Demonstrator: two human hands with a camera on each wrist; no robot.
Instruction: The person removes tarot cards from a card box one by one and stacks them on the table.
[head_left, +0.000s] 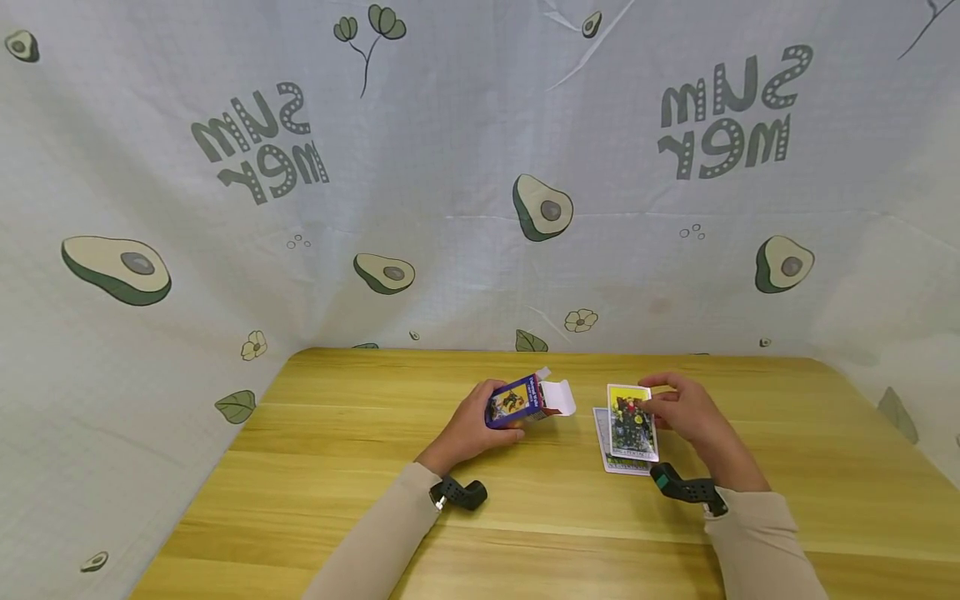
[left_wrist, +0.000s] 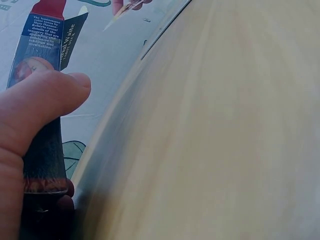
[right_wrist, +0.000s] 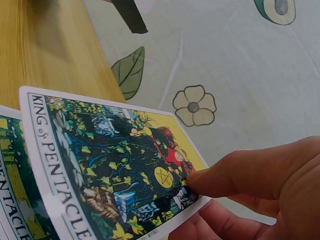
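A purple card box with its white end flap folded out is gripped by my left hand. In the left wrist view, the thumb lies across the printed side of the box. My right hand pinches a tarot card by its edge, thumb on its face. The right wrist view reads "King of Pentacle" on this card, the end of the word covered or cut off. Partly beneath it, another tarot card lies on the table; whether more are stacked there I cannot tell.
The wooden table reaches back to a pale curtain printed with avocados, leaves and flowers. Black wrist cameras are strapped on the left wrist and right wrist.
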